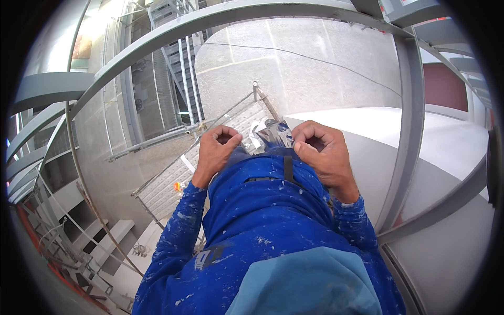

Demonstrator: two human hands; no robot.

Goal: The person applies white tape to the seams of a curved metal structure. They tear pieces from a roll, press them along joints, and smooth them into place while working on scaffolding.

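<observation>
My left hand (pixel 216 153) is in front of my waist, thumb and index finger pinched together. Whatever sits between those fingertips is too small to make out. Across from it, my right hand (pixel 324 154) is closed in a similar pinch, its fingertips beside a crumpled, shiny silvery plastic sheet (pixel 276 134). Whether the fingers grip the sheet's edge cannot be made out. The sheet lies in view between the two hands, above the paint-spotted blue clothing (pixel 262 181) I wear. A dark strap (pixel 288 169) hangs at my waist.
Below me is a perforated metal scaffold platform (pixel 168 186) with a tube post (pixel 255 86) at its corner. A grey steel beam (pixel 210 23) curves across the top, and an upright (pixel 407 121) stands at right. A white ledge (pixel 378 134) adjoins it. Concrete floor (pixel 315 58) lies far below.
</observation>
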